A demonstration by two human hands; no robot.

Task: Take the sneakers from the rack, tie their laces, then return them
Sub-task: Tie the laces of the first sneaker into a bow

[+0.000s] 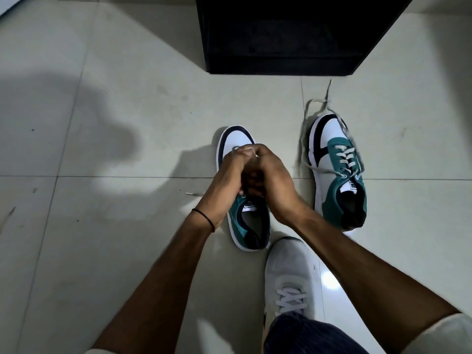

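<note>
Two white, teal and dark-navy sneakers stand on the tiled floor. Over the left sneaker both hands meet at its lacing. My left hand and my right hand each have fingers curled round its grey lace, a loop of which shows above my knuckles. The hands hide most of that shoe's tongue and eyelets. A loose lace end lies on the floor to its left. The right sneaker stands apart on the right, its laces untied and trailing forward over the floor.
A black shoe rack stands straight ahead on the floor, its inside too dark to read. My own foot in a grey-white shoe is planted just behind the left sneaker. Pale tiled floor spreads to the left.
</note>
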